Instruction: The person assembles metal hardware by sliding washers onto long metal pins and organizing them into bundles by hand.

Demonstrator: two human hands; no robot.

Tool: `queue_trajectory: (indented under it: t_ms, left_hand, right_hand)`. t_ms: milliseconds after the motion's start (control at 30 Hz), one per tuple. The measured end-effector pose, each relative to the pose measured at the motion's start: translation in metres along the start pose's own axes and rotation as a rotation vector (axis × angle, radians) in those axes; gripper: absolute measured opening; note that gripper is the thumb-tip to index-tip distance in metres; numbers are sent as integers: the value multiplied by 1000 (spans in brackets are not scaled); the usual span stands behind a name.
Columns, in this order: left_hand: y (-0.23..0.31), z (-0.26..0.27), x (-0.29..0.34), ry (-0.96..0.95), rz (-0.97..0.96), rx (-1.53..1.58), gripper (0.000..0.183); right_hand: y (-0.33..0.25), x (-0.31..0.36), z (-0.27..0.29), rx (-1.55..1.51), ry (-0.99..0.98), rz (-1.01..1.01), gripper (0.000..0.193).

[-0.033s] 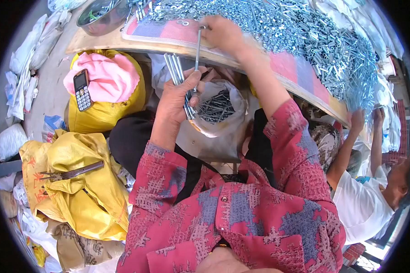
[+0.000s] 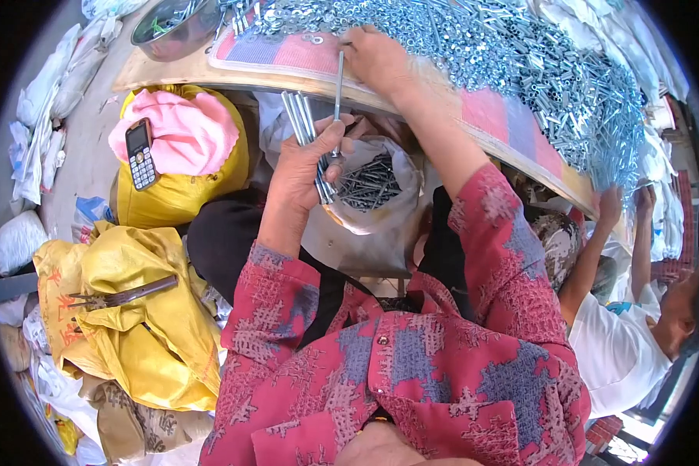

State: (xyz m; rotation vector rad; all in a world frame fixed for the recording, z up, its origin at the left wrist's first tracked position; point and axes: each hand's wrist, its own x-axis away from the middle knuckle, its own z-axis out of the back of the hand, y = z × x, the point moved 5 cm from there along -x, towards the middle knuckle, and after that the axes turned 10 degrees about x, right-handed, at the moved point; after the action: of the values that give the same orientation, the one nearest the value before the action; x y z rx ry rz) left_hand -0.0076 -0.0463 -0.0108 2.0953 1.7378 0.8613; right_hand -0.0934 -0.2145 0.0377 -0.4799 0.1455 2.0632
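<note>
My left hand (image 2: 307, 159) is closed around a bunch of long metal bolts (image 2: 299, 116), their ends sticking out above and below the fingers. One more long bolt (image 2: 339, 85) stands nearly upright between its thumb and fingers. At that bolt's top end, my right hand (image 2: 379, 60) pinches with thumb and forefinger; whatever small part is in the pinch is hidden. Under the left hand, an open white bag (image 2: 408, 182) holds many dark metal bolts (image 2: 373, 182). Just beyond the right hand lies a big heap of small shiny nuts and washers (image 2: 443, 39) on the table.
Metal sleeves (image 2: 563, 101) cover the right of the wooden table (image 2: 171, 74); a metal bowl (image 2: 167, 39) stands far left. A phone (image 2: 140, 155) and pink cloth (image 2: 198, 132) lie on a yellow sack (image 2: 151, 206). At right, a co-worker in white (image 2: 617, 349) reaches toward the table.
My right hand has shifted very slightly at the upright bolt's top, and the ring seen there before is now hidden by the fingertips. My left hand holds its place.
</note>
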Motion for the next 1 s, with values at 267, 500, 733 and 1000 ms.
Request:
queue_trajectory:
  t_ms: [267,500,733,1000]
  left_hand:
    - [-4,-2,-4,64,-47,-106,33]
    - [-29,-26,-1,-125,145,-173,28]
    - [-24,-22,-17,15,61,51,23]
    - [-9,-12,-18,51,-92,-51,27]
  right_hand:
    - [21,21,8,-166,282,-65,23]
    - [41,89,41,-1169,36,-555,22]
    - [-9,110,72,-344,224,347,4]
    - [44,18,13,194,236,83,20]
